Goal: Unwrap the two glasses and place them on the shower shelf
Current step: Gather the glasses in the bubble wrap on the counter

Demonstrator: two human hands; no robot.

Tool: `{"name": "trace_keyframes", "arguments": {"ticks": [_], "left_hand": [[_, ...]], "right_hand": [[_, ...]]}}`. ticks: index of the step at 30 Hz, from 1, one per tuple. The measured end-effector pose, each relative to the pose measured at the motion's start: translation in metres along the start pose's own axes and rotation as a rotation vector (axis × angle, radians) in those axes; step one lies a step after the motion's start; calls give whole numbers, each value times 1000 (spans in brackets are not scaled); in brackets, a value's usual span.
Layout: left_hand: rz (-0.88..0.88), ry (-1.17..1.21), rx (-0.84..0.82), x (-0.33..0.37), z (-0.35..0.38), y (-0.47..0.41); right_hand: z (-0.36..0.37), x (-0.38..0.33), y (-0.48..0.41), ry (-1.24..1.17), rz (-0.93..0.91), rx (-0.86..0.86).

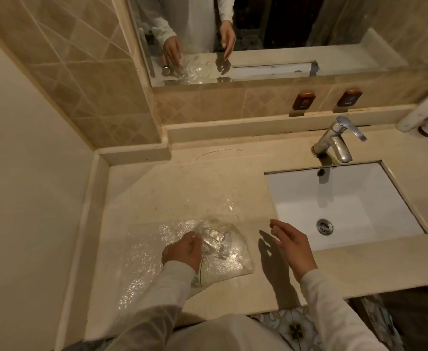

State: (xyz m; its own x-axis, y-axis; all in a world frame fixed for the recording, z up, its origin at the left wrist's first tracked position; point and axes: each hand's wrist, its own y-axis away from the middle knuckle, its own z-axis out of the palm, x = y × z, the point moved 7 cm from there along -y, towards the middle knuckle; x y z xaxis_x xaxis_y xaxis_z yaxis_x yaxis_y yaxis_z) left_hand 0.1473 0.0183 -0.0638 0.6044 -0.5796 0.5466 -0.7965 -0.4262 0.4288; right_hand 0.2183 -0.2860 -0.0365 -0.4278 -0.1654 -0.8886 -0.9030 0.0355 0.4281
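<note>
A clear glass (214,239) lies on its side on a sheet of bubble wrap (147,252) spread over the beige counter (202,178). My left hand (182,250) rests on the wrap with its fingers closed on the glass. Part of a second clear glass rim (202,269) shows just below that hand, partly hidden by my sleeve. My right hand (292,245) hovers above the counter to the right of the wrap, fingers apart and holding nothing.
A white sink basin (339,201) with a chrome faucet (334,140) is set into the counter at right. A mirror (271,34) hangs above the backsplash, with hot and cold tags (304,101) below it. White bottles (425,112) stand at far right.
</note>
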Motion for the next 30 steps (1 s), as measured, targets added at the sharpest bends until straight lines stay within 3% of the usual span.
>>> {"name": "trace_keyframes", "arguments": {"ticks": [2, 6, 9, 15, 19, 21, 27, 30], "left_hand": [[-36, -6, -90, 1, 5, 3], [-55, -314, -323, 9, 23, 3], [-65, -460, -393, 10, 30, 4], [-81, -514, -370, 16, 39, -1], [20, -176, -97, 29, 20, -1], [-14, -63, -97, 30, 19, 6], [-2, -547, -343, 40, 43, 7], [-29, -634, -414, 40, 52, 7]], "right_hand": [[-2, 2, 1, 9, 5, 0], [-2, 6, 2, 11, 16, -6], [-1, 8, 2, 30, 16, -18], [-7, 9, 5, 42, 24, -23], [-16, 9, 3, 34, 31, -18], [-18, 9, 2, 24, 33, -14], [-1, 9, 1, 42, 51, -70], [12, 13, -1, 38, 81, -118]]}}
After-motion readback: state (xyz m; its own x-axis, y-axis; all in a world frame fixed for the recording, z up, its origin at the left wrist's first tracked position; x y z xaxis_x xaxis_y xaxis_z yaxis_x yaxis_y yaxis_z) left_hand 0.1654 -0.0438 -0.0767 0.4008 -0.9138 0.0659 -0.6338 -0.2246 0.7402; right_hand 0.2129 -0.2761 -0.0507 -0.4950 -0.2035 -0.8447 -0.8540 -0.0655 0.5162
